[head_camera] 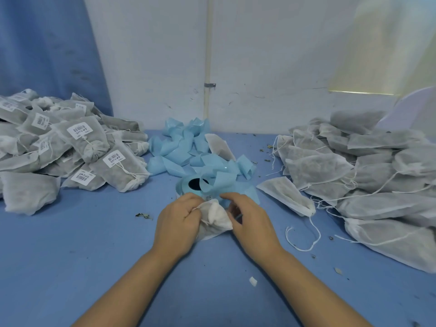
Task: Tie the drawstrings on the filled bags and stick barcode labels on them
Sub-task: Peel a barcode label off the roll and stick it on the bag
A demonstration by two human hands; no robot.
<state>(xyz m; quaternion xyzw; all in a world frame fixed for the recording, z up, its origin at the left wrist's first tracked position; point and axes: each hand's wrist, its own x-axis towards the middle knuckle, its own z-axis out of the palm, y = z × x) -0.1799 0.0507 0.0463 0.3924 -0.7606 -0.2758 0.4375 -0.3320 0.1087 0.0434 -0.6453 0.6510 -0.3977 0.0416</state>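
The filled bag (pixel 215 218) is gripped at its neck by the curled left hand (pixel 177 223) and right hand (pixel 251 224); tying seems underway. Next, a label from the label roll (pixel 194 184) is needed.

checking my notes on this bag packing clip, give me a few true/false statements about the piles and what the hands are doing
1. The left hand and right hand grip a white bag between them. True.
2. Bags in the left pile carry barcode labels. True.
3. Bags in the right pile are labelled too. False: no labels show on them.
4. The label roll sits just beyond the hands, beside a heap of blue backing strip. True.
5. The table has a red cover. False: it is blue.
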